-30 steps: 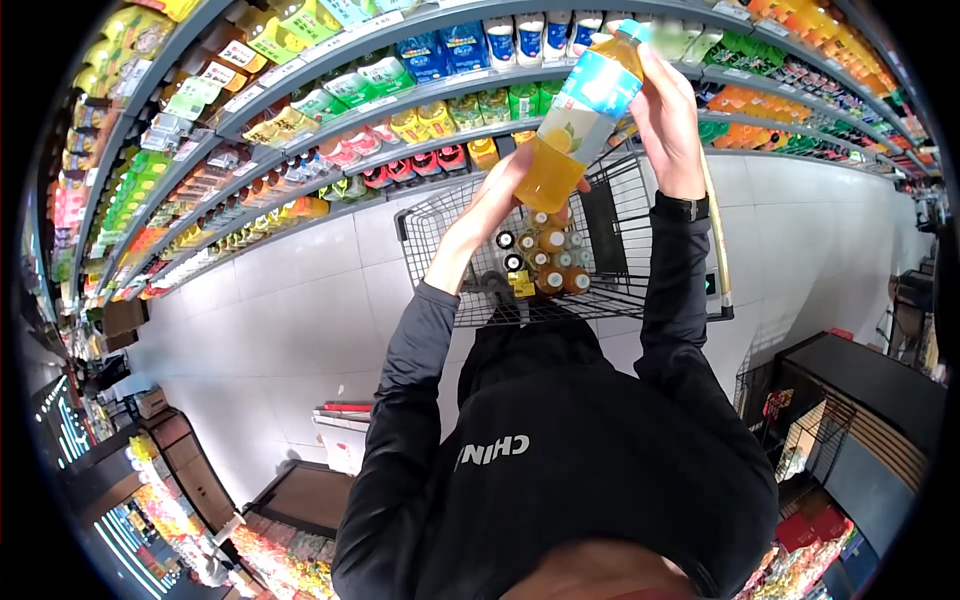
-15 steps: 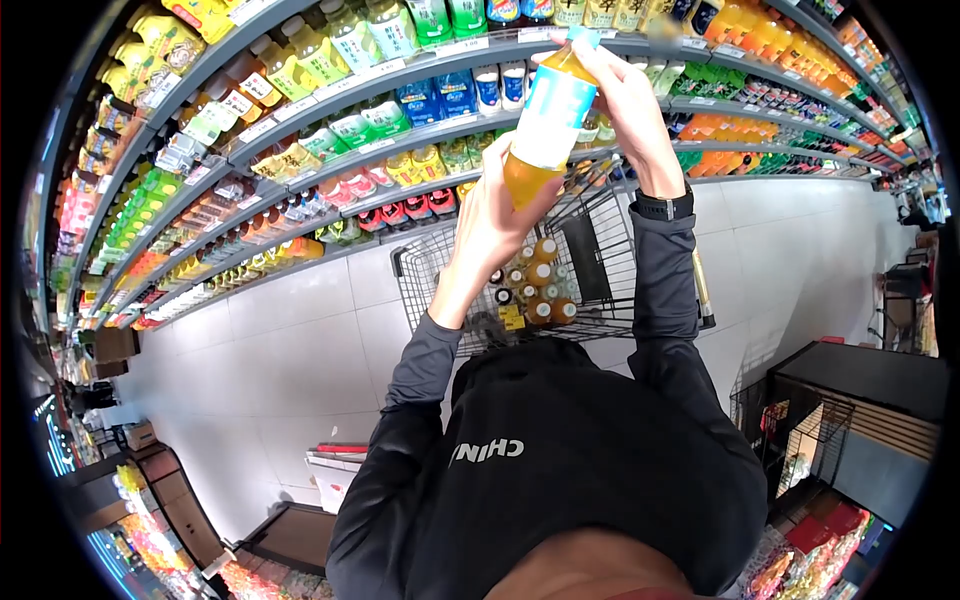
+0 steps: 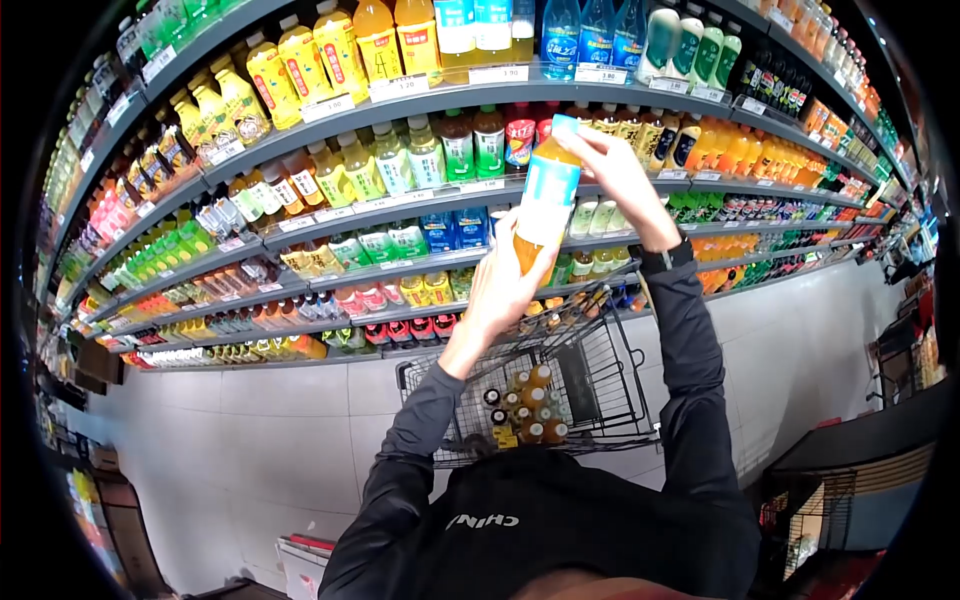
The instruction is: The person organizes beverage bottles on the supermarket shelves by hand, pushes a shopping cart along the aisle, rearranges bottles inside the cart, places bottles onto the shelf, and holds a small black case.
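Note:
A large bottle (image 3: 550, 195) of yellow-orange drink, with a blue and white label and a light blue cap, is held up tilted before the shelves. My left hand (image 3: 505, 285) is wrapped round its lower part. Up at the neck and cap, the fingers of my right hand (image 3: 618, 175) close on the same bottle. Below my hands is a black wire shopping cart (image 3: 600, 385), with several capped bottles (image 3: 530, 405) grouped inside, some of them orange.
Curved shelves (image 3: 420, 95) packed with drinks run across the front. Pale floor tiles (image 3: 280, 430) lie left of the cart. A dark wire rack (image 3: 820, 510) stands at the lower right, and a white box with a red edge (image 3: 300, 560) at the lower left.
The view has tilted up, bringing higher shelves into sight and putting the cart lower in the picture. Both hands keep hold of the bottle, which has turned more upright.

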A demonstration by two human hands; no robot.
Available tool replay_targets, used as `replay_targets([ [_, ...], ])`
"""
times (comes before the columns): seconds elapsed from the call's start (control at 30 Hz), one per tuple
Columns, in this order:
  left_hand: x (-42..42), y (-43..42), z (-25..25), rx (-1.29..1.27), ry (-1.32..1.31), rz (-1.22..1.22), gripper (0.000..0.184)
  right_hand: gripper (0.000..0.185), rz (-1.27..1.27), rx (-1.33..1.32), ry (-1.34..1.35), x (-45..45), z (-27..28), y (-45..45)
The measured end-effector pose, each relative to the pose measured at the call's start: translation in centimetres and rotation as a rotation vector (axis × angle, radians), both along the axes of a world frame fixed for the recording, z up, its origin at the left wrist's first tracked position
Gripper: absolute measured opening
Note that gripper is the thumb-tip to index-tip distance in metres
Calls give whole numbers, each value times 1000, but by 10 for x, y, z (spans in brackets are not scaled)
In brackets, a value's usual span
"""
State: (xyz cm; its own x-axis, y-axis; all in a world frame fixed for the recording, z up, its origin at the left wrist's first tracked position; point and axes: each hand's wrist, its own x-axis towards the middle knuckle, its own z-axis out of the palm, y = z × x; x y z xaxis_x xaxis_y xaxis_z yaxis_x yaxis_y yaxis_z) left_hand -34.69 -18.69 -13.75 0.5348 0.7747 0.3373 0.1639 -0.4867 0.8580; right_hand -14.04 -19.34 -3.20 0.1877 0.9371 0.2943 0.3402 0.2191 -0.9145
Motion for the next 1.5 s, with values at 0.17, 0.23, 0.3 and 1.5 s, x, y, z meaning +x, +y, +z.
replay_targets([
  [0.17, 20, 47, 42, 218, -5, 65, 73, 39, 82, 112, -167, 26, 59, 21],
  [0.23, 27, 65, 66, 327, -14, 43, 74, 36, 90, 144, -320, 37, 91, 27],
  [0.3, 39, 95, 82, 448, 36, 44, 78, 35, 136, 289, -420, 45, 110, 37],
  [1.5, 126, 255, 165, 1162, -55, 495, 61, 23, -32, 767, -419, 78, 145, 153],
])
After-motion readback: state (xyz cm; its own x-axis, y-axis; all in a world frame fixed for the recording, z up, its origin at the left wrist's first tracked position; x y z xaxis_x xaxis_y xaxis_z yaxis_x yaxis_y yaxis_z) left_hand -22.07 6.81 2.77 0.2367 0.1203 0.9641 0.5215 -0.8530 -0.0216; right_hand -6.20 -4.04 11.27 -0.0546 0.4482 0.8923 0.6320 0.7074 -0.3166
